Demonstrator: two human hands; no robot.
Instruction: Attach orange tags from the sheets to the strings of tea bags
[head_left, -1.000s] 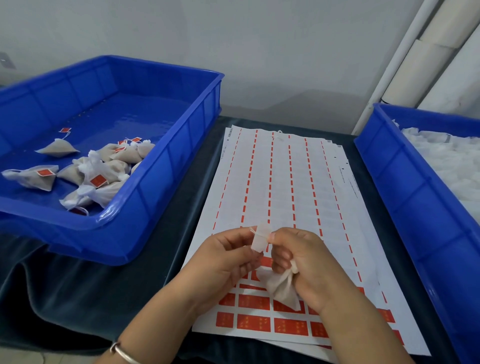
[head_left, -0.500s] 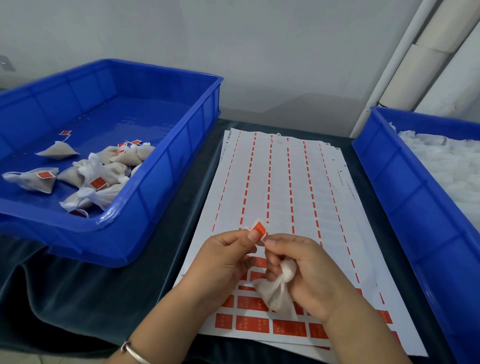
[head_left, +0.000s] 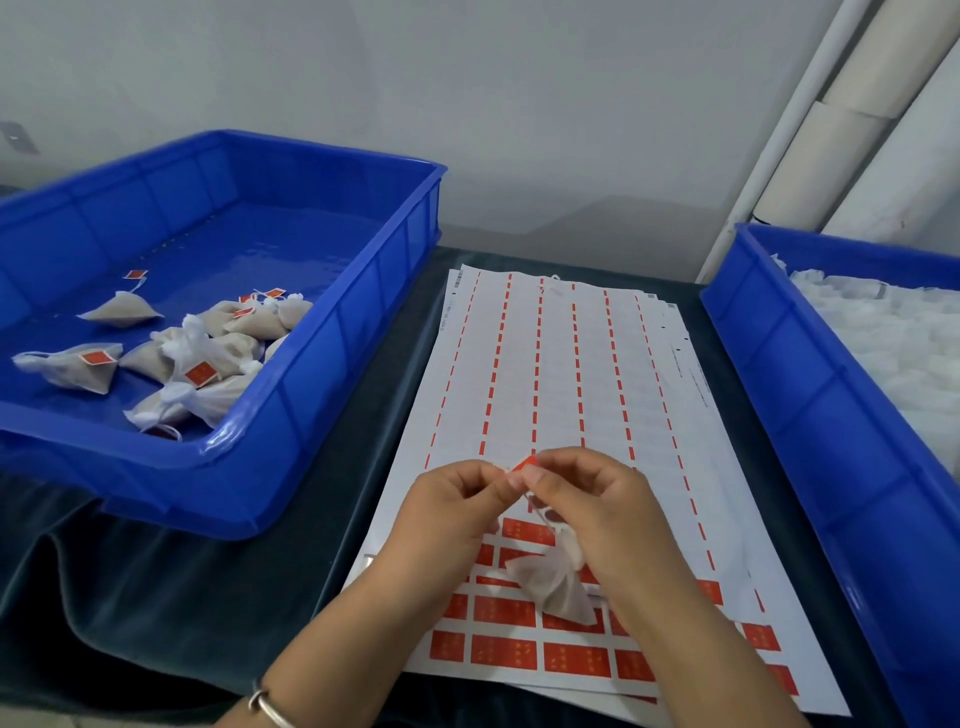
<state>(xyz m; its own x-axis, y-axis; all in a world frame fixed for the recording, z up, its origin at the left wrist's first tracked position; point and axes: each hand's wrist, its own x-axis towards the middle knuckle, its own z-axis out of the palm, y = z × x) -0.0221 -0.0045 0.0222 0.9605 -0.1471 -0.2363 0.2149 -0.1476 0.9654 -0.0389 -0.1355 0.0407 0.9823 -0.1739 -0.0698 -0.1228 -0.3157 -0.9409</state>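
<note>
A small orange tag (head_left: 523, 462) is pinched between the fingertips of my left hand (head_left: 457, 512) and my right hand (head_left: 597, 512), just above the tag sheets (head_left: 561, 374). A white tea bag (head_left: 556, 584) hangs under my right palm, held by its curled lower fingers. The top sheet is mostly stripped, with rows of orange tags (head_left: 504, 649) left along its near end. The string is too thin to make out.
A blue crate (head_left: 332, 364) at the left holds several tagged tea bags (head_left: 208, 358). Another blue crate (head_left: 810, 395) at the right is filled with white untagged bags (head_left: 904, 332). Dark cloth (head_left: 156, 597) covers the table. White pipes (head_left: 810, 130) stand behind.
The white backing seen a second ago is gone and the tag's orange face now shows. My right thumb and forefinger have moved up onto the tag, and the tea bag hangs lower.
</note>
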